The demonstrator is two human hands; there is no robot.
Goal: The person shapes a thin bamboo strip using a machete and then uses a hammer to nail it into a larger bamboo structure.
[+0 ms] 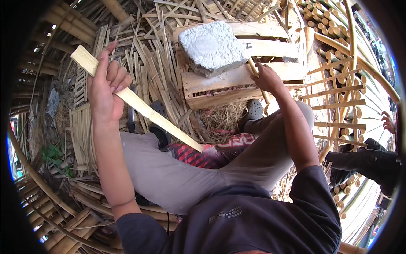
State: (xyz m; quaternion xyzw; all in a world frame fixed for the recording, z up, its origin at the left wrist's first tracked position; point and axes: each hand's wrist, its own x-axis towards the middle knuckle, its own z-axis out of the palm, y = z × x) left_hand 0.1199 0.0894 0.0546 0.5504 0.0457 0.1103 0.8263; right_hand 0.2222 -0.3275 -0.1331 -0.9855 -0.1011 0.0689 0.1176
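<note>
My left hand (pixel 107 86), raised at the left, is closed around a long flat strip of pale split bamboo (pixel 148 111). The strip slants down to the right, its lower end over the red patterned cloth (pixel 203 157) between my legs. My right hand (pixel 269 78) grips the slim wooden handle (pixel 252 67) of what looks like a small hammer. Its dark metal head (pixel 248 45) is beside a rough grey-white stone block (pixel 212 47). Both are over a low slatted wooden platform (pixel 220 88) in front of me.
Split bamboo strips (pixel 148 70) lie scattered beyond my left hand. A narrow dark object (pixel 131 113) is beside my left leg. At the right stand a bamboo lattice (pixel 338 103) and stacked poles (pixel 325 19). Another person's hand (pixel 388 122) and dark-clothed leg (pixel 363 159) show there.
</note>
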